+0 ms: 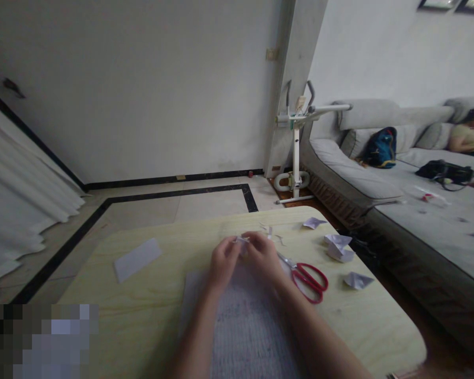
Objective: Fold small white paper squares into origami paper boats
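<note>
My left hand (223,261) and my right hand (262,255) meet near the middle of the table, both with fingers closed on a small piece of white paper (242,240). Much of that paper is hidden by the fingers, so its exact shape is unclear. Below my hands lies a large sheet with rows of writing (248,331), partly covered by my forearms. Red-handled scissors (310,281) rest just right of my right hand, with the blades pointing toward it. Thin paper scraps (278,238) are scattered beyond that hand.
Folded paper pieces (338,247) sit along the right side of the wooden table (142,316). At the left lies a white paper rectangle (137,259). Past the table stand an exercise machine (296,147) and a grey sofa (339,168), where a person (468,138) sits at the far right.
</note>
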`<control>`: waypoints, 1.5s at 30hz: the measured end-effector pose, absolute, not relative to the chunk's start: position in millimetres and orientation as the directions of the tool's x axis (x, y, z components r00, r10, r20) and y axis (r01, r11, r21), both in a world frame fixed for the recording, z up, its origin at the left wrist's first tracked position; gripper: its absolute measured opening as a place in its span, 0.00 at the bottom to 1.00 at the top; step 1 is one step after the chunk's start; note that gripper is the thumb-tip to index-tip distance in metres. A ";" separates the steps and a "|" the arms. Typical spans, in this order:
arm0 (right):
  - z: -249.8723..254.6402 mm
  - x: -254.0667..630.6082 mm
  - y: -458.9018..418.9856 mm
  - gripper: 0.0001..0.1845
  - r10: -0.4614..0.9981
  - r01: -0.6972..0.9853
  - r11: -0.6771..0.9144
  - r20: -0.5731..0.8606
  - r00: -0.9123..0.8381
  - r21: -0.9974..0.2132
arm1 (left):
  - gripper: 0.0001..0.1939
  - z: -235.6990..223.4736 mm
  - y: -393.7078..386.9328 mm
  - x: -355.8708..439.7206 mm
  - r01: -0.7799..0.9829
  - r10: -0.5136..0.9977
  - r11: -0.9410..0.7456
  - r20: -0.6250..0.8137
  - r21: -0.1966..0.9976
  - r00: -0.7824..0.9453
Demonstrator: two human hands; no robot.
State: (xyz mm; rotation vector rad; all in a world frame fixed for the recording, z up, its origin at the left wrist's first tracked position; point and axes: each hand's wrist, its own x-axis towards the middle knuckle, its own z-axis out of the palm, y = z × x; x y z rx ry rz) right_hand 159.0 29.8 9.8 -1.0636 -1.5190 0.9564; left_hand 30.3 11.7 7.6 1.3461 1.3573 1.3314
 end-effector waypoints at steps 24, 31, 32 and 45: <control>12.0 157.6 28.5 0.06 0.980 0.231 0.193 0.179 -0.081 -0.954 | 0.15 2.7 11.4 29.9 0.474 0.957 -0.200 0.274 0.858 -0.093; 12.5 158.2 28.4 0.06 0.980 0.241 0.196 0.181 -0.084 -0.950 | 0.12 6.6 9.5 27.9 0.619 0.904 -0.351 0.426 0.703 0.030; 12.5 158.4 28.7 0.05 0.979 0.235 0.202 0.188 -0.081 -0.951 | 0.13 7.5 9.2 27.8 0.623 0.901 -0.364 0.432 0.692 0.045; 17.3 159.0 27.5 0.06 0.973 0.322 0.215 0.232 0.013 -0.922 | 0.16 11.1 6.6 33.1 0.650 0.895 -0.402 0.425 0.645 0.133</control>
